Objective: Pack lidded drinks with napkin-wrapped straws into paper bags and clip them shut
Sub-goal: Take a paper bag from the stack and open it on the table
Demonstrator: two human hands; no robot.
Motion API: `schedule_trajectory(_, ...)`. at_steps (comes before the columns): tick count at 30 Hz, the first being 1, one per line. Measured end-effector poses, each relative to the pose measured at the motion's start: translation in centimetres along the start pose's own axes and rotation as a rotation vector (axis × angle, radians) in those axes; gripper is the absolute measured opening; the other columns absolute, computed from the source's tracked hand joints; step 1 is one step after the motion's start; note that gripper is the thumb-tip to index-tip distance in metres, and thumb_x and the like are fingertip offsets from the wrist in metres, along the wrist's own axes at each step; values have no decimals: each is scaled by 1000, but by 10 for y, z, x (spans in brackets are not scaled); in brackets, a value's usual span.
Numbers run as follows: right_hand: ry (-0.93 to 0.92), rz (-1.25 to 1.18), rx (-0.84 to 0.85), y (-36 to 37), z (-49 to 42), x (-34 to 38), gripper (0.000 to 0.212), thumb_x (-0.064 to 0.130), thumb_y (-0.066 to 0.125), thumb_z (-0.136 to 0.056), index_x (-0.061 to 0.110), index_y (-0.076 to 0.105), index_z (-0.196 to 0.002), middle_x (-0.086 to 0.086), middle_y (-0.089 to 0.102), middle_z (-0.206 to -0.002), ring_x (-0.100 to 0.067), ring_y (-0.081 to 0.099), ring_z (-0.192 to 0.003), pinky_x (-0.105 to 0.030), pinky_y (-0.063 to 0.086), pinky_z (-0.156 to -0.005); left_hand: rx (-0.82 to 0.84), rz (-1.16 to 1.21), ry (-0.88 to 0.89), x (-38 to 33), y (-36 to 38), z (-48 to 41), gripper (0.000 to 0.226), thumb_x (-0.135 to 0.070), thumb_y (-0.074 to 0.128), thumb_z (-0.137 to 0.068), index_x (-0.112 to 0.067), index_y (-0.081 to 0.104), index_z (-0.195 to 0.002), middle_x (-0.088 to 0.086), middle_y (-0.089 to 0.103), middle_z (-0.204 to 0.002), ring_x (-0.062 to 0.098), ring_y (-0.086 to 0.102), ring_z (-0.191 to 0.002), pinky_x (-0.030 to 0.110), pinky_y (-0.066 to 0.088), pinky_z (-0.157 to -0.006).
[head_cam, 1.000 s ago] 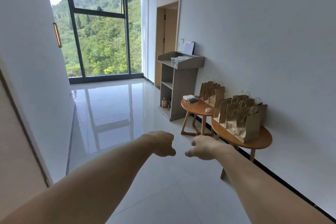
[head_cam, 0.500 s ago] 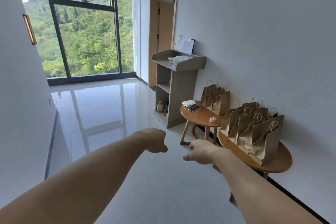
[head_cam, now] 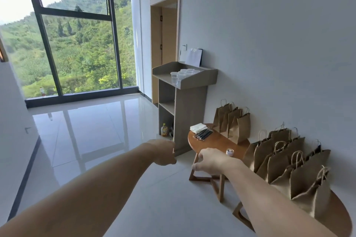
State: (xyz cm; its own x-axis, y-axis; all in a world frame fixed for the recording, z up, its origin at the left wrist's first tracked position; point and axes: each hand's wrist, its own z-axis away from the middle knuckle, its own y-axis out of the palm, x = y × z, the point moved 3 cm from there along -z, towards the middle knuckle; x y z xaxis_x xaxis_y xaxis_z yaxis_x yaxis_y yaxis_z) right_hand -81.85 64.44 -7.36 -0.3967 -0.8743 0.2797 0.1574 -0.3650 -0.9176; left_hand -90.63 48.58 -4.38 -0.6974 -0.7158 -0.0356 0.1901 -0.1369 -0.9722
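you're holding nothing: left hand (head_cam: 165, 153) curled into a loose fist, right hand (head_cam: 212, 161) hanging slack, fingers half curled. lidded cups (head_cam: 181, 75) are sitting at the stand's (head_cam: 192, 106) front edge; napkins (head_cam: 198, 127) and straws (head_cam: 203, 134) at the small table's (head_cam: 213, 143) far edge, paper bags (head_cam: 234, 123) along its wall edge. cups are looking thin, likely slippery: grip the body, not the lid. bags are probably going to crumple: use handles.

Left hand (head_cam: 163, 153): fingers folded under, out of sight.
Small jar (head_cam: 229, 152): contents too small to tell.
Near table (head_cam: 343, 217): top mostly under paper bags (head_cam: 300, 175), cut off at the bottom edge.
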Motion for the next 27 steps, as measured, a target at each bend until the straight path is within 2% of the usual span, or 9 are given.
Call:
schedule_trajectory(5,0,0,-12,-36,-84,-15,57,55,60,-87,20,54,-131,1,59,-125,-19,57,-109,-37,51,-92,-1,-4,15,9,-26,-91,52,-41,53,-96,-15,44,-140,3,59,-129,21,54,-120,30,44,-82)
schedule_trajectory(8,28,-22,-3,-49,-134,-27,58,55,60,-87,21,52,-134,2,58,-131,-20,56,-115,-34,50,-93,-14,-6,52,16,-39,-146,51,-41,53,-95,-15,46,-139,4,57,-133,22,55,-120,33,48,-92)
schedule_trajectory(13,76,-28,-9,-68,-225,-35,59,57,58,-84,23,54,-132,2,59,-131,-20,56,-117,-33,48,-92,2,-20,146,40,-51,-242,40,-36,53,-96,-13,55,-128,6,64,-120,20,58,-99,28,43,-72)
schedule_trajectory(16,118,-56,-27,-83,-285,-33,57,57,56,-85,26,51,-133,3,59,-127,-20,57,-114,-35,50,-93,-22,-8,202,65,-64,-306,37,-36,52,-97,-13,55,-126,5,63,-117,15,50,-90,22,36,-61)
schedule_trajectory(19,168,-56,-47,-104,-339,-30,53,55,57,-86,26,54,-129,2,62,-123,-20,59,-109,-34,51,-90,2,-14,212,94,-80,-368,37,-36,53,-96,-12,56,-124,5,63,-113,15,51,-89,24,37,-63)
schedule_trajectory(22,208,-66,-106,-124,-387,-30,53,54,58,-85,26,54,-129,1,62,-124,-20,59,-109,-31,47,-80,-17,-24,216,118,-100,-429,40,-39,55,-92,-13,55,-122,3,62,-108,18,54,-88,27,40,-61)
schedule_trajectory(25,241,-80,-90,-136,-424,-37,52,53,59,-87,26,53,-131,1,61,-128,-21,58,-113,-32,44,-79,-10,-17,256,125,-112,-478,41,-39,54,-91,-14,53,-123,-2,58,-97,14,56,-78,25,39,-56)
schedule_trajectory(27,275,-76,-75,-141,-446,-47,50,52,59,-89,24,54,-130,1,61,-128,-21,58,-113,-33,45,-82,0,-28,292,124,-112,-511,46,-40,53,-90,-15,51,-128,-1,61,-110,18,61,-92,29,46,-68)
